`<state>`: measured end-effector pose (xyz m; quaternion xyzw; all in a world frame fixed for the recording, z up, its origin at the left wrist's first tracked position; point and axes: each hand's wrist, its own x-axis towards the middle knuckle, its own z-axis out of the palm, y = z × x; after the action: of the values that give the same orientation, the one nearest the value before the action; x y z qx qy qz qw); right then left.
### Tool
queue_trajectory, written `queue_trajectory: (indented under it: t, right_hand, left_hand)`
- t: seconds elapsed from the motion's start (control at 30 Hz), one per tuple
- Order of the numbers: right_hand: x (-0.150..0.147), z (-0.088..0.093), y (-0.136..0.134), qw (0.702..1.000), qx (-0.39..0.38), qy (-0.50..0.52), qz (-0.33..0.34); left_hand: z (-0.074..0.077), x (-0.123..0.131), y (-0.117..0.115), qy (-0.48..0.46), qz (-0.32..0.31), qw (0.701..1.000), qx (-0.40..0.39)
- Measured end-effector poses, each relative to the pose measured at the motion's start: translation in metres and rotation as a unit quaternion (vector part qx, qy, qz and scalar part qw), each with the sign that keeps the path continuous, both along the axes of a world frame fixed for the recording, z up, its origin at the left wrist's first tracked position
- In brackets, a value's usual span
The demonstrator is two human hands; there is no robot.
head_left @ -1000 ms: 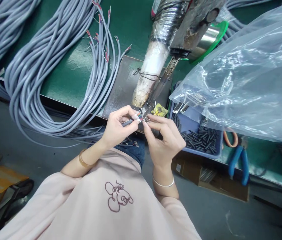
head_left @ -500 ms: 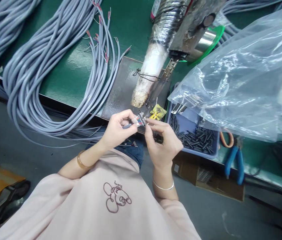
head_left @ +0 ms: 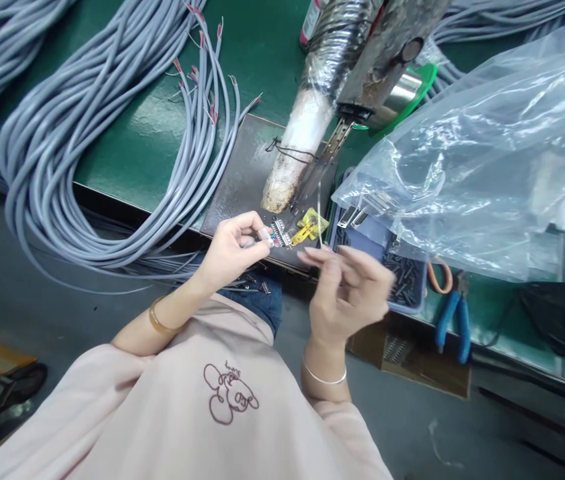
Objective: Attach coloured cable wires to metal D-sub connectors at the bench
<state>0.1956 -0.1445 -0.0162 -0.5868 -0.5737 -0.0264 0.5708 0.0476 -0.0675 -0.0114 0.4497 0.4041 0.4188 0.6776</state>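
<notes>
My left hand (head_left: 237,250) pinches a grey cable just behind its D-sub connector (head_left: 279,233), where coloured wires enter the metal pins. The connector is over the front edge of a dark plate (head_left: 235,170). To its right, my right hand (head_left: 345,287) is apart from the connector, its fingers bent and smeared by motion. A thin silvery wire (head_left: 319,213), apparently solder, runs down to those fingers; whether they grip it I cannot tell. A soldering iron tip in a clamp (head_left: 319,163) points down above the plate, beside a yellow packet (head_left: 311,225).
Bundled grey cables (head_left: 87,147) with stripped ends cover the left bench. On the right stand a blue bin (head_left: 415,303) of black sleeves, a clear plastic bag (head_left: 462,160) and blue-handled cutters (head_left: 455,320). A green-rimmed spool (head_left: 427,83) is behind the clamp.
My right hand has let go of the connector and moved right, towards the thin wire. The wire now hangs lower, reaching the fingers. My left hand still holds the cable, almost unmoved.
</notes>
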Motion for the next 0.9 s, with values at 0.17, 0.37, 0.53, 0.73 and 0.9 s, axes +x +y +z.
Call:
queue_trajectory:
  t: [0.17, 0.37, 0.53, 0.73, 0.9]
  right_hand:
    - [-0.002, -0.001, 0.009, 0.994, -0.071, -0.065, 0.049]
    - [-0.006, 0.004, 0.016, 0.994, -0.062, -0.077, 0.052]
    - [-0.007, 0.009, 0.016, 0.993, -0.051, -0.084, 0.057]
    - [-0.004, 0.004, 0.015, 0.990, -0.050, -0.114, 0.061]
    - [-0.001, 0.001, 0.012, 0.991, -0.058, -0.103, 0.063]
  left_hand:
    - [0.000, 0.002, 0.002, -0.004, 0.000, 1.000, 0.013]
    - [0.002, 0.005, 0.002, 0.020, 0.023, 0.998, 0.057]
    - [0.006, 0.003, 0.001, 0.036, 0.023, 0.996, 0.082]
    - [0.003, 0.003, 0.002, 0.033, 0.005, 0.998, 0.049]
    - [0.000, 0.004, -0.001, 0.039, -0.015, 0.998, 0.044]
